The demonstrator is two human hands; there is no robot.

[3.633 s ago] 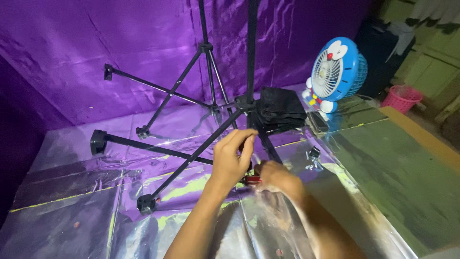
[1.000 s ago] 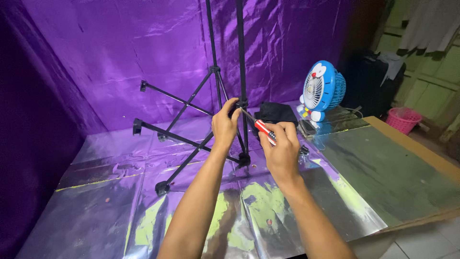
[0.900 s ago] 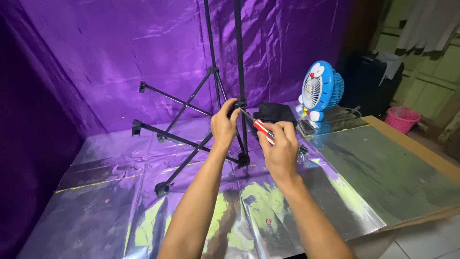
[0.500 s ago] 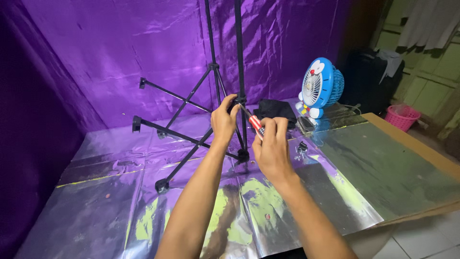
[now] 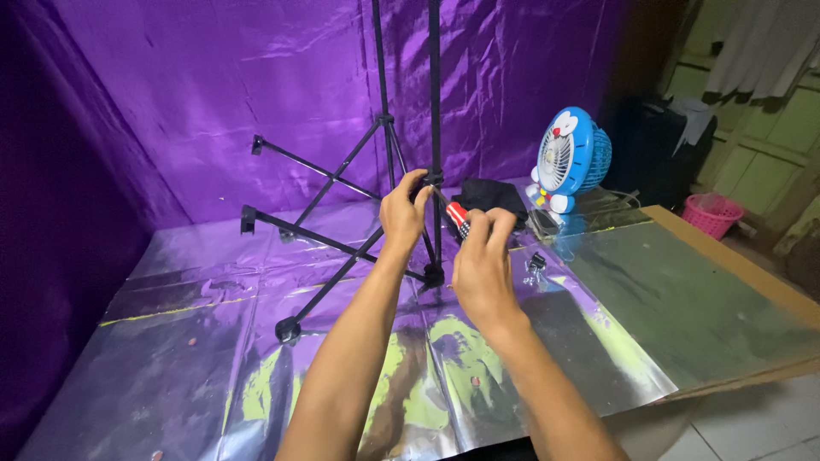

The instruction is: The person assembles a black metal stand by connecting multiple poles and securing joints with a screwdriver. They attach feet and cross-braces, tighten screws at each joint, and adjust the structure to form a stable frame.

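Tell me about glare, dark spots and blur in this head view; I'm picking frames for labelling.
Head view: the silver sheet mirrors purple and yellow-green glare; the left edge and far right corner fall dark; the left hand, right hand, red-handled screwdriver and black stand look sharp, the blue fan too.

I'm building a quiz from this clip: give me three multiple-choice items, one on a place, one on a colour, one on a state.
1. Where does the blue fan stand?
A. right of the tripod stand
B. left of it
C. on the tiled floor

2. What colour is the backdrop?
A. green
B. purple
C. white

3. What is the right hand doing?
A. lying flat on the foil sheet
B. hanging free
C. gripping a red-handled screwdriver

Answers: 1 A, the fan sits on the foil to the stand's right; 2 B, shiny purple cloth fills the background; 3 C, its fingers close round the tool while the left hand holds the stand.
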